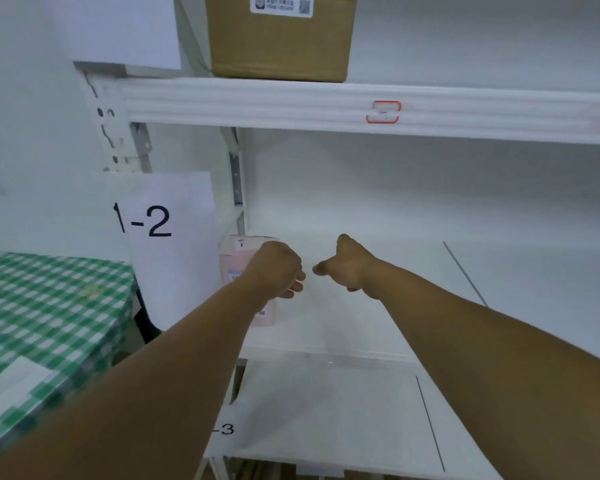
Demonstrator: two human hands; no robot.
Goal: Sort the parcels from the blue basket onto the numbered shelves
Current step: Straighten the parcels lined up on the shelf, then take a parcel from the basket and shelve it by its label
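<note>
Reaching into the middle shelf point(378, 306): left hand point(274, 270) is clenched, knuckles up, directly in front of the pink parcel point(234, 268). I cannot tell whether its fingers pinch the parcel's edge or only cover it. Right hand point(352, 268) is just beside the left and apart from it, thumb pointing toward it. It looks released and nothing shows in it, though its fingers are mostly hidden behind the back of the hand. Parcel sits at the shelf's far left end, close to the upright and next to the 1-2 sign point(160, 221). Judgement: this is the placing step, near its end. To do it well, check the parcel's label against the sign, seat the parcel flat and well back from the front lip, and keep it hard left so the free space to the right stays usable. Let go only once it rests by itself, and draw both hands straight back without dragging it. Further out: brown box point(279, 39) on the level above, red tag point(383, 112) on that beam, lower shelf point(326, 410) below, checked cloth point(49, 299) at left. Blue basket not in view.
</note>
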